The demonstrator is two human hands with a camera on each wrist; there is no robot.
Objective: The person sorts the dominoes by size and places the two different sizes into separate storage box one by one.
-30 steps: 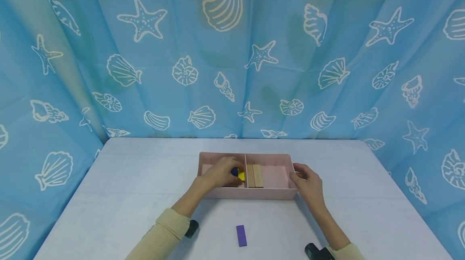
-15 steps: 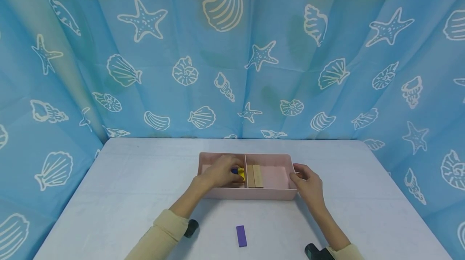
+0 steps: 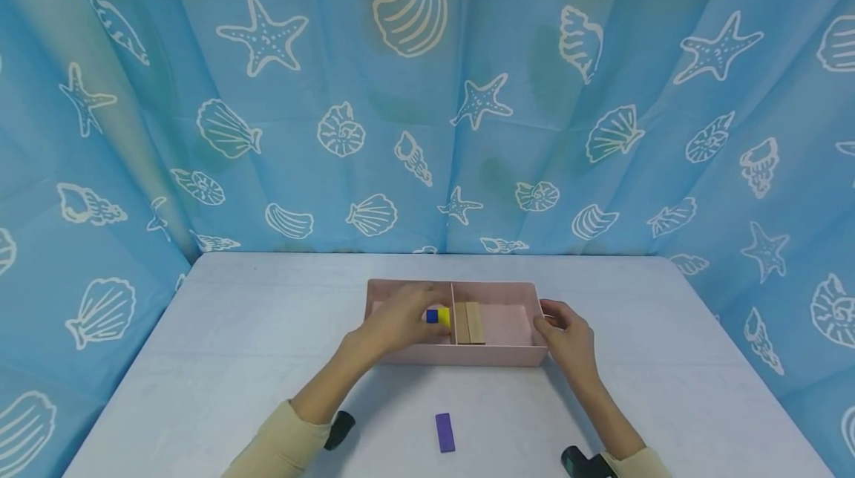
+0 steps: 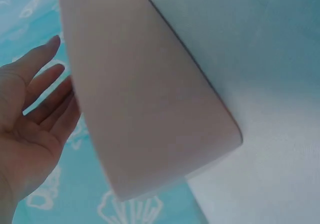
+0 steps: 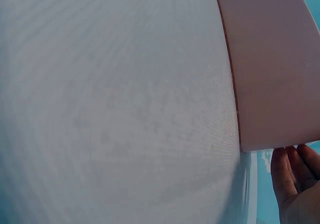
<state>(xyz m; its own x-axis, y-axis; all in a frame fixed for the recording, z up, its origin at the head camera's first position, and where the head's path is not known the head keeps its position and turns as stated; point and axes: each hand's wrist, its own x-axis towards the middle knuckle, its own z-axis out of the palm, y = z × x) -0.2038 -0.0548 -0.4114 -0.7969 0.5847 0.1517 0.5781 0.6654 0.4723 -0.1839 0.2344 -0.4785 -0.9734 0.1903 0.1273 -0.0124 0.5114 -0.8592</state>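
Observation:
A pink two-compartment box [image 3: 414,355] lies lengthwise across the white table. My left hand [image 3: 401,318] reaches over its left compartment, thumb and fingers spread apart around a blue block [image 3: 432,316] and a yellow block [image 3: 444,316]. These two sit side by side near the divider [image 3: 452,307], partly screened by the hand. Relaxed fingers of that hand show beyond the box wall in the left wrist view. At the right end, my right hand [image 3: 568,337] holds the box wall, thumb at the rim and fingertips against the outside. Two light wooden blocks [image 3: 469,322] stand right of the divider.
A purple block [image 3: 444,433] lies on the white tabletop [image 3: 280,329] in front of the box. Behind the table hangs a blue curtain [image 3: 427,166] with shells and starfish. Dark wrist cameras are at both sleeves.
My left hand's fingers have spread and drawn back slightly, leaving more of the blue and yellow blocks in sight. The right hand and box stay in place.

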